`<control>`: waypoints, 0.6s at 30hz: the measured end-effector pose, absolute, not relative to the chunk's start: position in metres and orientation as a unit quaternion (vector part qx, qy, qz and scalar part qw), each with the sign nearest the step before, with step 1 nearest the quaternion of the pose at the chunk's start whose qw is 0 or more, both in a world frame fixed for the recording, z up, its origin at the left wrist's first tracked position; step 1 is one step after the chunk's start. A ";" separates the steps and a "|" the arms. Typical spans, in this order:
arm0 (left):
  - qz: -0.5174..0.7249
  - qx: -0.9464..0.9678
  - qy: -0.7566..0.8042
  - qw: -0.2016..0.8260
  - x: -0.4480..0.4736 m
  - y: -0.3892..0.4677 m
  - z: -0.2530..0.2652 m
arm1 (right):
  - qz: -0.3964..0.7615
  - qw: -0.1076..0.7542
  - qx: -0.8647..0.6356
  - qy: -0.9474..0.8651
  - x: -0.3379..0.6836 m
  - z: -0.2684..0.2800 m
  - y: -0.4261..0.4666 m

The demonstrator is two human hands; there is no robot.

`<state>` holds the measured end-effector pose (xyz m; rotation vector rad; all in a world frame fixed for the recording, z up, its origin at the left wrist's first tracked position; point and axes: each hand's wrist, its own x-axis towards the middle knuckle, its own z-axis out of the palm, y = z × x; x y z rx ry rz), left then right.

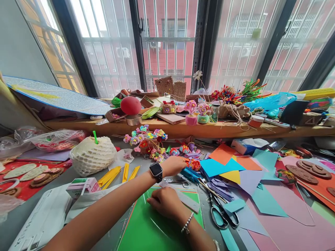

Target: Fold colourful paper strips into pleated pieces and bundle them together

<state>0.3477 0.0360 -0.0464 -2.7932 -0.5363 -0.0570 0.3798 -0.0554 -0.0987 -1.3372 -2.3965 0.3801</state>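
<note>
My left hand, below a black smartwatch, reaches across to the right. Its bunched fingertips meet the edge of an orange striped ornament; whether they grip it is hidden. My right hand, with a silver bracelet at the wrist, rests curled and closed over a green sheet, and nothing shows in it. A grey ruler-like strip runs beside that hand. Small scissors lie just beyond it. To the right are large black-handled scissors.
Coloured paper covers the right side. A basket of crocheted flowers stands behind my left hand. Yellow folded strips, a foam-netted ball and a white box lie left. A crowded wooden ledge runs below the windows.
</note>
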 end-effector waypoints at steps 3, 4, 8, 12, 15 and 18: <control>-0.037 -0.970 -0.192 0.148 0.357 0.037 -0.043 | 0.144 0.178 -0.474 -0.851 0.380 -0.098 -0.055; -0.037 -0.969 -0.190 0.153 0.362 0.037 -0.044 | 0.147 0.176 -0.474 -0.850 0.381 -0.099 -0.055; -0.014 -0.968 -0.178 0.176 0.377 0.039 -0.053 | 0.139 0.188 -0.471 -0.851 0.380 -0.102 -0.054; -0.041 -0.963 -0.189 0.190 0.382 0.041 -0.058 | 0.114 0.201 -0.468 -0.853 0.379 -0.105 -0.053; -0.028 -0.963 -0.198 0.180 0.381 0.041 -0.058 | 0.122 0.198 -0.466 -0.854 0.379 -0.105 -0.053; 0.006 -0.965 -0.202 0.170 0.378 0.040 -0.056 | 0.129 0.198 -0.469 -0.851 0.380 -0.103 -0.053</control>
